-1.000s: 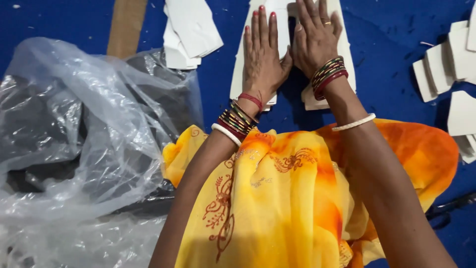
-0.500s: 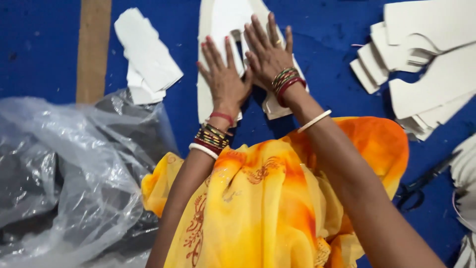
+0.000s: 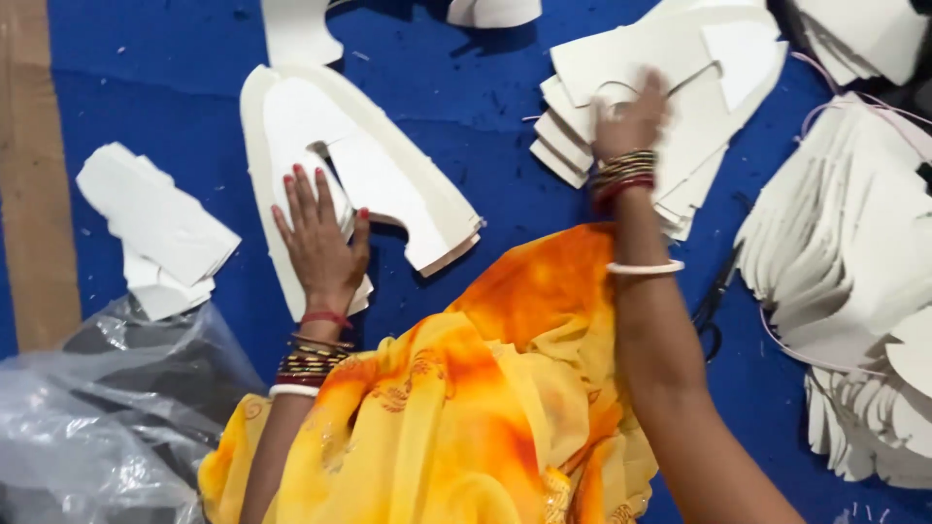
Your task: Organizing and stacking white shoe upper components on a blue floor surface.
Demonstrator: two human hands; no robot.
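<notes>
The left hand [image 3: 320,247] lay flat, fingers spread, on the curved white cutout stack [image 3: 388,175]. The right hand [image 3: 631,121], blurred, reached the neighbouring stack [image 3: 670,68]; its grip could not be told. The sheets looked light and flexible, best lifted by an edge.

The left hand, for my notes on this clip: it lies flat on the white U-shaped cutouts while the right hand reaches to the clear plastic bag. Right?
Not quite. The left hand does lie flat on the white U-shaped cutouts, but the head view shows the right hand at the stack of white pieces, not the clear plastic bag.
</notes>
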